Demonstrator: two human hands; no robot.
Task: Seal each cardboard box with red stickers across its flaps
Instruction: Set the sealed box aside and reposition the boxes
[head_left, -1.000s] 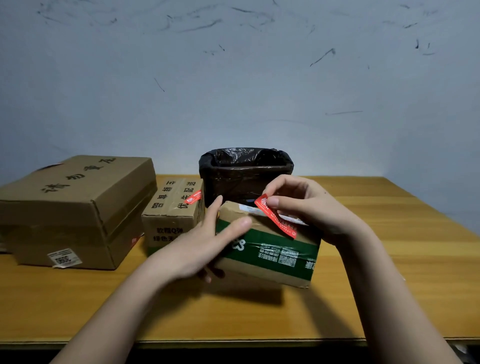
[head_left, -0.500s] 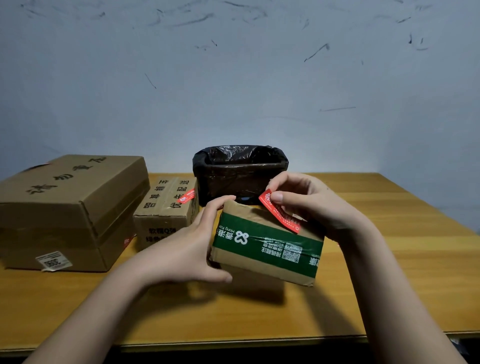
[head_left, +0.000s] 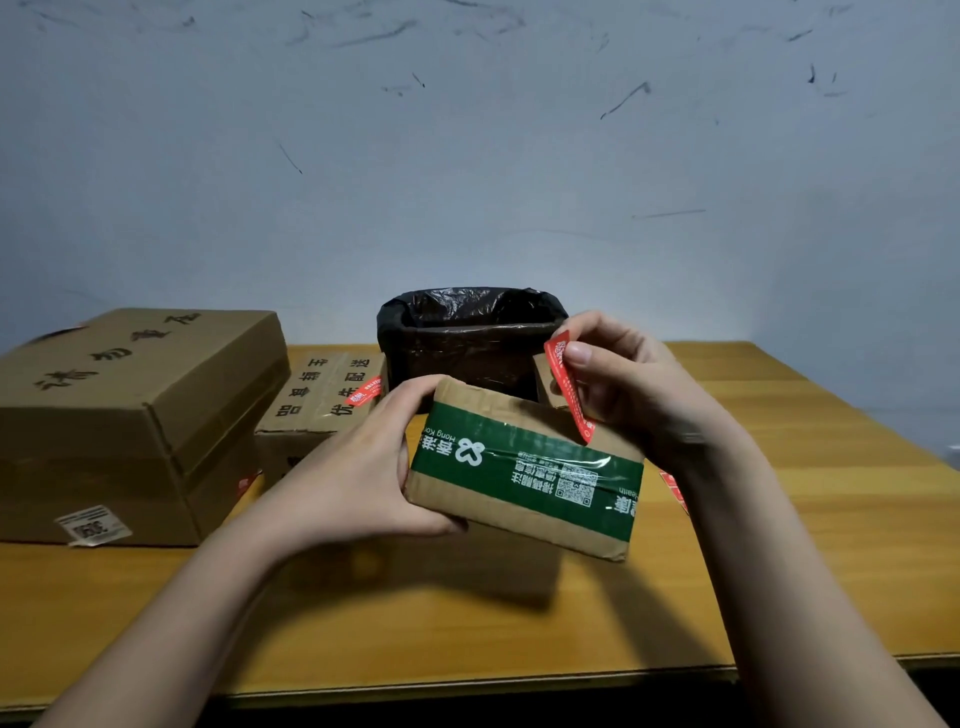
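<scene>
the left hand grips the left end of a small brown cardboard box with a green printed band, thumb under the near bottom edge and fingers curled over the top corner. it holds the box lifted off the yellow wooden table and tipped toward the camera, probably so the top face is turned up for sealing. the right hand pinches a long red sticker strip near its upper end between thumb and forefinger. the strip hangs nearly upright, its lower end reaching the box's far top edge; whether it touches there cannot be told. held by one end this way, the strip looks ready to be laid across the flaps.

to the left sit a large plain brown cardboard box and, just beside it, a medium brown box with dark printed characters that already carries a red sticker at its top edge. a bin lined with a black plastic bag stands at the far side, right behind the held box. another red strip peeks out on the table by the right wrist.

the near middle of the table below the box is open, and so is the right side. the left is crowded, and the bin is close behind.
</scene>
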